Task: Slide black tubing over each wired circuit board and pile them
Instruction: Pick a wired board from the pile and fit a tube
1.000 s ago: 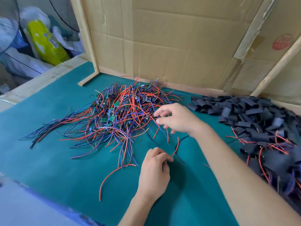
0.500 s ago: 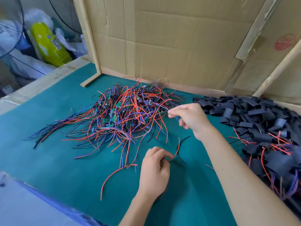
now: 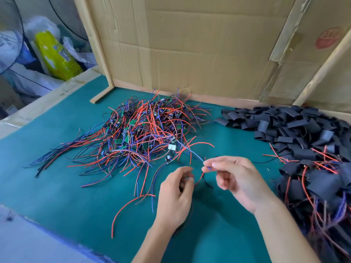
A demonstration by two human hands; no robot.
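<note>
A tangled heap of small green circuit boards with red, blue and black wires (image 3: 140,130) lies mid-table on the green mat (image 3: 57,186). My right hand (image 3: 235,179) pinches the end of a blue wire (image 3: 191,151) that runs back to a board (image 3: 171,147) at the heap's near edge. My left hand (image 3: 176,196) sits just left of it, fingers curled around something I cannot make out, with a red and a black wire end (image 3: 201,178) beside its fingertips. Loose black tubing pieces (image 3: 281,126) are heaped at the right. In front of them lies a pile of tubed boards (image 3: 319,179).
Cardboard walls (image 3: 190,54) with wooden strips close off the back of the table. A lone red wire (image 3: 123,211) lies on the mat near the front. Beyond the left edge stand a yellow bag (image 3: 57,56) and white plastic bags.
My right hand pulled back from the heap toward me, drawing a wired board out by its blue wire. It is now close to my left hand, which barely moved.
</note>
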